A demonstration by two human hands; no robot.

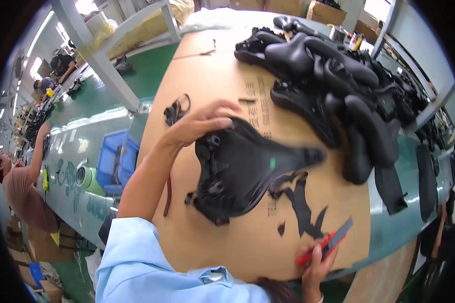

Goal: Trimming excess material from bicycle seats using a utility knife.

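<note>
A black bicycle saddle [242, 171] is held underside up over the cardboard-covered table [192, 252], its narrow nose pointing right. My left hand [205, 121] grips the far edge of its wide end, thumb and fingers closed round the rim. The saddle is slightly blurred at the nose. At the lower right, my right hand [316, 262] is wrapped round a red utility knife [328, 245], its blade pointing up and to the right. Black trimmed strips [302, 204] lie on the cardboard between the saddle and the knife.
Many black saddles [338, 76] are heaped at the far right of the table. A black strap piece [174, 112] and a dark red strip [168, 197] lie at left. Beyond stand a blue crate [117, 161] and a green container [89, 179]. Another person [28, 189] works at far left.
</note>
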